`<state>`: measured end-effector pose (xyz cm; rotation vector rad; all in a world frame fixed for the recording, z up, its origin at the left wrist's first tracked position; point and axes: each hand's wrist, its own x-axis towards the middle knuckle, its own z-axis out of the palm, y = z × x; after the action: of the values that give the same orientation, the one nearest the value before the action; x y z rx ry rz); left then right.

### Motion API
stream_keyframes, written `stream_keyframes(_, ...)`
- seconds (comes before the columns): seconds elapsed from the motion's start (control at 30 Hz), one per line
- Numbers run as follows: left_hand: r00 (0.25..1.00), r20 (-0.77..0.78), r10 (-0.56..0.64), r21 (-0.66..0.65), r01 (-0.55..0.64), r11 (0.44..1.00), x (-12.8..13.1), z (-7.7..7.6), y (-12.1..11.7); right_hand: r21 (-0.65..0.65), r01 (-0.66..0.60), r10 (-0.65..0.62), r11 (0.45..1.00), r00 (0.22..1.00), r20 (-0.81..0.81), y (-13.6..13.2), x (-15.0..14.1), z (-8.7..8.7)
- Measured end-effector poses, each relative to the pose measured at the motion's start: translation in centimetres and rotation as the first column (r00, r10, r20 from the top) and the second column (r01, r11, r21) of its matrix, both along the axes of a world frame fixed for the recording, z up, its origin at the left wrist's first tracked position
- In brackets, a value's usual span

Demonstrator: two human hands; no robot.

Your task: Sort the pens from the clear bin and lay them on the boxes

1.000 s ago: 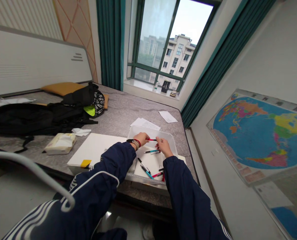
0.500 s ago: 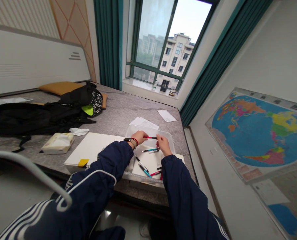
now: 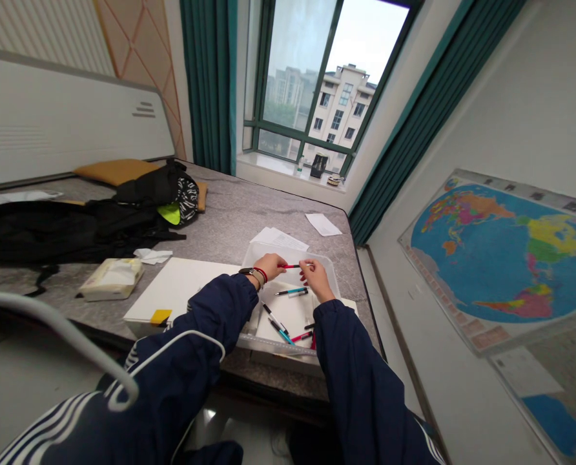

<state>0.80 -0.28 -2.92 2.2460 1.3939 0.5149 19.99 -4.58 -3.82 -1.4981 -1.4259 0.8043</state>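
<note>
Right hand (image 3: 318,281) has brought its fingertips up to the end of a slim red-and-black pen (image 3: 294,266) since the earlier frame. Left hand (image 3: 270,266), with a black wristwatch and red band (image 3: 252,272) at its wrist, pinches the opposite end, while the right fingertips pinch the near tip. The 2 hands stand apart, bridged by this 1 pen, which is held above the far part of a shallow translucent plastic tray (image 3: 292,254).

Nearest the viewer, navy striped jacket sleeves (image 3: 172,349) reach over the tray's near edge, along which a steel ruler (image 3: 273,344) lies. Inside the tray, on a white sheet (image 3: 283,316), 6 further pens lie loose: a teal-and-black pen (image 3: 292,291), a white-and-black pen (image 3: 274,317), a teal pen (image 3: 282,334), a pink-and-black pen (image 3: 301,336), a dark pen (image 3: 309,325) and a red pen (image 3: 313,340) partly hidden by the right sleeve.

Left of the tray lie a white board (image 3: 176,290) and a tissue packet (image 3: 111,279). Beyond the tray lie loose white papers (image 3: 281,239) and a black backpack (image 3: 75,232). Right of the tray hangs a world map (image 3: 501,252).
</note>
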Motion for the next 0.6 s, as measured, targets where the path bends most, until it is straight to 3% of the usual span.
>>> stream_keyframes(0.13, 0.998, 0.030, -0.063, -0.030, 0.064, 0.997, 0.0, 0.0, 0.0, 0.109, -0.053, 0.062, 0.993, 0.995, -0.079, 0.0, -0.2, 0.2)
stream_keyframes(0.37, 0.989, 0.058, -0.135, -0.112, 0.141, 0.984, 0.1, 0.0, -0.2, 0.173, -0.005, -0.003, 0.985, 0.999, 0.043, -0.3, 0.0, 0.4)
stream_keyframes(0.6, 0.982, 0.136, -0.131, -0.154, 0.152, 0.976, 0.3, -0.1, -0.2, 0.115, -0.074, 0.085, 0.991, 0.991, -0.101, -0.5, -0.8, 1.1)
